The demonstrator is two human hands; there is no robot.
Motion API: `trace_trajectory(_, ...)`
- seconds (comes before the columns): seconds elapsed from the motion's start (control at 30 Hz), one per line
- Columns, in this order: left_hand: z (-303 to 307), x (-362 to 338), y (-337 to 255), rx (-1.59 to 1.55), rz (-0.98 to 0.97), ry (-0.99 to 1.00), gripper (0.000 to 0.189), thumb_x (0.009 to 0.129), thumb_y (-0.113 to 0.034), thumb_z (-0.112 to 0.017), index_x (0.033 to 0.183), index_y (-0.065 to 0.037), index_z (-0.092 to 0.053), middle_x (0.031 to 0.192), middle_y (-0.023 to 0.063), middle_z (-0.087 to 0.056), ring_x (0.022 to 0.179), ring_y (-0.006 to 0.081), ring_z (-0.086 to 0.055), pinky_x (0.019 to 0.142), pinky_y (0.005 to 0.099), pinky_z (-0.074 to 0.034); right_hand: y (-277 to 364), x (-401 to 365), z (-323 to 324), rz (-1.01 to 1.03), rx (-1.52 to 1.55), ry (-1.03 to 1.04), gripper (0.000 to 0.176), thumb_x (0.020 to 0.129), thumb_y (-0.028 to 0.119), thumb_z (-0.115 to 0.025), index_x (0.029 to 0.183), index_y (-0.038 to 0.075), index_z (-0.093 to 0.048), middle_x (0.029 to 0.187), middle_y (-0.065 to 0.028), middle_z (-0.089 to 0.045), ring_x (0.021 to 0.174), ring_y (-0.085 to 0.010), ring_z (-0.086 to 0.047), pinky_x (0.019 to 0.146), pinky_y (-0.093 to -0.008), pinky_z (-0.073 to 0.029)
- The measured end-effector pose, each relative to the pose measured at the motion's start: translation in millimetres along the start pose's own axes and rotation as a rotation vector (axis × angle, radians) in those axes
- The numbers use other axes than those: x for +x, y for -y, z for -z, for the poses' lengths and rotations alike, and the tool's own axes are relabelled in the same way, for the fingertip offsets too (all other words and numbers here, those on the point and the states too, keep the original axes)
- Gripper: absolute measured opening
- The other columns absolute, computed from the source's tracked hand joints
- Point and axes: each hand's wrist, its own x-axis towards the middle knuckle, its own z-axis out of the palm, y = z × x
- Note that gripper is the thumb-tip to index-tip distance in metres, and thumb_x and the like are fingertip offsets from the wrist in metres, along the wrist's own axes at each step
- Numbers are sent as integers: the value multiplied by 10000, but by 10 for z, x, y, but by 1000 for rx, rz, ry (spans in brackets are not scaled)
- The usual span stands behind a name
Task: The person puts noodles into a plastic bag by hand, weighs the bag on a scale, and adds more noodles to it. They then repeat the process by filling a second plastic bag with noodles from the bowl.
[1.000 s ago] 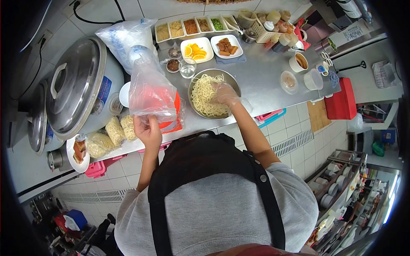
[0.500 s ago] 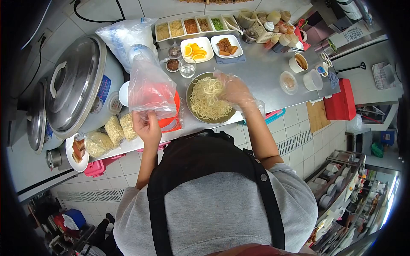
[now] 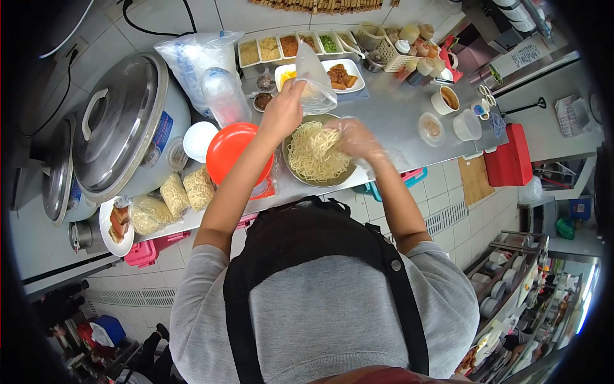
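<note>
At left, a large lidded pot (image 3: 131,128) is standing beside a second lidded pot (image 3: 62,182); a white plate (image 3: 123,247) is holding meat (image 3: 119,221). Along the back of the metal counter (image 3: 396,115), a row of condiment containers (image 3: 288,58) is sitting near a basket (image 3: 398,63) of bottles (image 3: 423,48). A red box (image 3: 508,157) is standing beyond the right end.

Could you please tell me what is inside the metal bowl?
The metal bowl contains pale noodles, some held by the right hand. The noodles cover the bottom, so anything beneath them cannot be seen.
</note>
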Motion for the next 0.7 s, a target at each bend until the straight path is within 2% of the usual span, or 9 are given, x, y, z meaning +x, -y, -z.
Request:
trace_trajectory(0.13, -163, 103, -131, 90, -41, 112, 561, 729, 6, -537, 1261, -81, -379, 1295, 210, -399, 841, 391, -609, 682, 442, -519, 347, -162, 543, -78, 76, -113, 466, 574, 46, -725, 1030, 61, -635, 955, -115, -656, 896, -257, -614, 809, -339, -468)
trace_trajectory(0.23, -196, 26, -305, -24, -130, 169, 800, 700, 107, -497, 1378, -257, -278, 1344, 189, -358, 788, 360, -611, 655, 426, -509, 69, -138, 435, -176, 412, 51, 405, 637, 52, -660, 1040, 29, -624, 940, -105, -661, 851, -175, -617, 775, -301, -486)
trace_trajectory(0.3, -172, -57, -447, -50, -122, 296, 844, 684, 113, -502, 1391, -273, -250, 1372, 184, -328, 790, 360, -611, 652, 424, -508, -231, -121, 72, -179, 1162, 24, 402, 678, 74, -664, 1070, 13, -599, 909, -72, -656, 814, -123, -605, 759, -276, -497)
trace_trajectory(0.33, -161, -99, -506, -72, -101, 416, 889, 667, 119, -506, 1404, -289, -221, 1399, 180, -298, 793, 360, -610, 649, 422, -508, -419, -124, -120, -178, 1159, 17, 402, 678, 74, -664, 1070, 13, -599, 909, -72, -656, 814, -123, -605, 759, -276, -497)
trace_trajectory(0.4, -313, -236, -503, -43, -145, 465, 938, 632, 113, -526, 1416, -280, -191, 1449, 171, -213, 769, 373, -608, 639, 424, -507, -515, -166, -315, -262, 1423, -65, 332, 760, 114, -628, 1063, -12, -577, 902, -87, -653, 757, -146, -625, 706, -282, -521)
trace_trajectory(0.43, -372, -321, -529, -34, -95, 502, 948, 621, 108, -532, 1420, -267, -186, 1460, 167, -183, 752, 379, -607, 630, 427, -506, -403, -171, -340, -530, 1590, -138, 221, 841, 121, -542, 1009, -17, -582, 896, -108, -647, 714, -186, -640, 639, -308, -538)
trace_trajectory(0.53, -492, -449, -559, -13, -12, 556, 941, 607, 91, -552, 1427, -168, -168, 1479, 185, -96, 710, 391, -604, 604, 437, -501, -677, -47, -683, -680, 1778, -205, 180, 858, 106, -488, 962, 1, -589, 880, -112, -647, 708, -213, -648, 601, -335, -543)
trace_trajectory(0.6, -590, -533, -546, -50, 41, 461, 911, 623, 91, -544, 1424, -85, -146, 1476, 213, -61, 715, 403, -601, 594, 437, -497, -542, -89, -630, -703, 1768, -241, 183, 843, 129, -503, 941, 2, -591, 846, -120, -645, 688, -224, -644, 595, -331, -543)
trace_trajectory(0.7, -680, -663, -659, -117, 65, 435, 880, 641, 86, -538, 1414, -15, -130, 1471, 239, -26, 724, 416, -597, 597, 435, -496, -535, -71, -694, -580, 1991, -333, 316, 848, 240, -506, 1029, -15, -556, 969, -160, -615, 835, -246, -627, 714, -358, -529)
